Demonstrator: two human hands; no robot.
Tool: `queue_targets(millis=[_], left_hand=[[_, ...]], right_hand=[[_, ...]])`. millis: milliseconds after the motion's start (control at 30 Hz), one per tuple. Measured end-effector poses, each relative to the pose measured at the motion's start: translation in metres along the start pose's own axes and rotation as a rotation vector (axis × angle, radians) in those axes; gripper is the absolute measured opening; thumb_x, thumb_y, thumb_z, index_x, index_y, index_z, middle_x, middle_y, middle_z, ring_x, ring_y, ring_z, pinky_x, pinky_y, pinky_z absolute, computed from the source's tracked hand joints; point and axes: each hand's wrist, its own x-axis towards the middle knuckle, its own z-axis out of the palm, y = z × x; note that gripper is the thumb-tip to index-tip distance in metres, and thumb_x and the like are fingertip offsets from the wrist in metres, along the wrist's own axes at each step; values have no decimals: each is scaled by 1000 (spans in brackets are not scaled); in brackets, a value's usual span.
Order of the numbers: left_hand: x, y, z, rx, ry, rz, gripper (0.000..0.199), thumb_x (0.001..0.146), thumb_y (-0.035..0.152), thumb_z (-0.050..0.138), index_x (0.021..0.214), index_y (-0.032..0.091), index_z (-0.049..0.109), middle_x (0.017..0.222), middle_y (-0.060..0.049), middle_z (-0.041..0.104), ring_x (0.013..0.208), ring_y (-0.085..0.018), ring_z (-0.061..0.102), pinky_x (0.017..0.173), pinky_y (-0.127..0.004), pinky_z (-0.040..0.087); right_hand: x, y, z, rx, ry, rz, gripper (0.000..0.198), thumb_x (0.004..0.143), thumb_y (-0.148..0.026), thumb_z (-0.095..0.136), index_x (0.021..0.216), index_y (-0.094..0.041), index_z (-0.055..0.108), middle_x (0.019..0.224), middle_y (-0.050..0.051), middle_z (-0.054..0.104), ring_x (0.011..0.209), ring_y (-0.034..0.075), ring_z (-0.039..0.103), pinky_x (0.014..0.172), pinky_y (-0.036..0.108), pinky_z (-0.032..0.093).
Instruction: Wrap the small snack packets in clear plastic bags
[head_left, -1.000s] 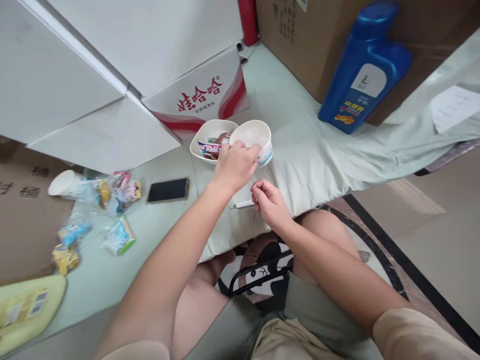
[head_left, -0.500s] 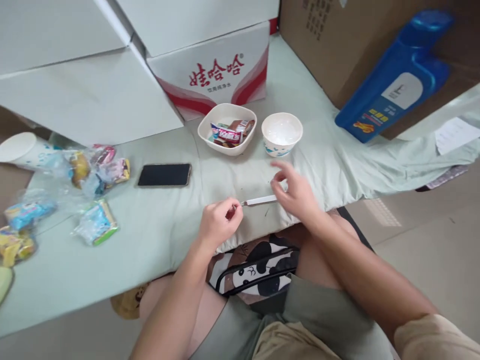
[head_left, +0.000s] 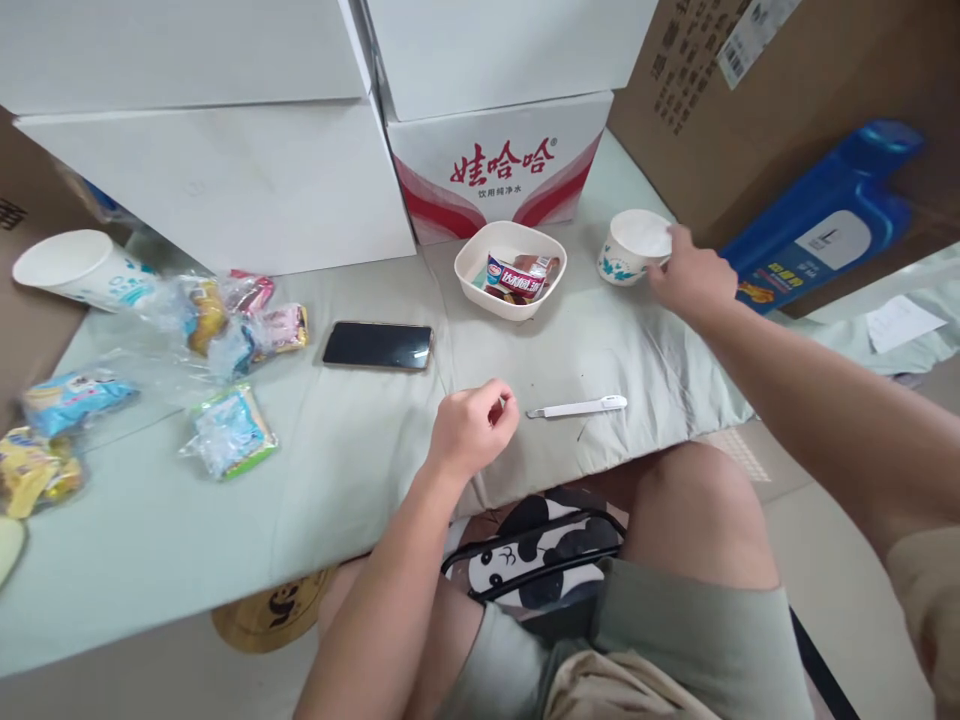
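Observation:
My right hand [head_left: 694, 272] grips the near right rim of a white paper cup [head_left: 624, 250] with a blue-green leaf pattern. Left of that cup, a cream square bowl [head_left: 469, 284] holds several wrapped snacks [head_left: 517, 278]. Close to the table's front edge, my left hand [head_left: 474, 425] is closed, thumb against curled fingers; whatever is in them, if anything, is hidden. Just to its right lies a slim white-handled tool [head_left: 585, 407] with a small metal tip, touched by neither hand.
A phone [head_left: 379, 345] lies left of the bowl. Further left are wrapped snacks [head_left: 229, 430] and a tipped paper cup [head_left: 75, 268]. White cartons [head_left: 510, 170] stand behind. At the right, a blue bottle [head_left: 825, 225] leans by a brown box [head_left: 720, 120].
My right hand has moved from beside the white-handled tool to the paper cup and taken hold of it. The cup stands farther right of the bowl. The view has shifted left.

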Motion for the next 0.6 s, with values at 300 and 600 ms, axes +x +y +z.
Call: queue_targets(millis=[300,600], left_hand=[[8,-7,8,-17,-37,-36,15,85,23,51,72,22,58,50,4,52,45,-11,45,52,-26,33],[15,-9,7,-45,-73,-81,13,85,23,53,73,23,59,53,3,56,49,-13,48,55,-28,33]], right_hand=[[39,6,15,-102,-203,-34,49,99,-46,42,132,-17,65,134,26,60,127,38,55,91,47,44],[71,-6,43,-177,-557,-237,70,102,-47,39,162,-18,18,166,21,21,152,32,26,115,45,30]])
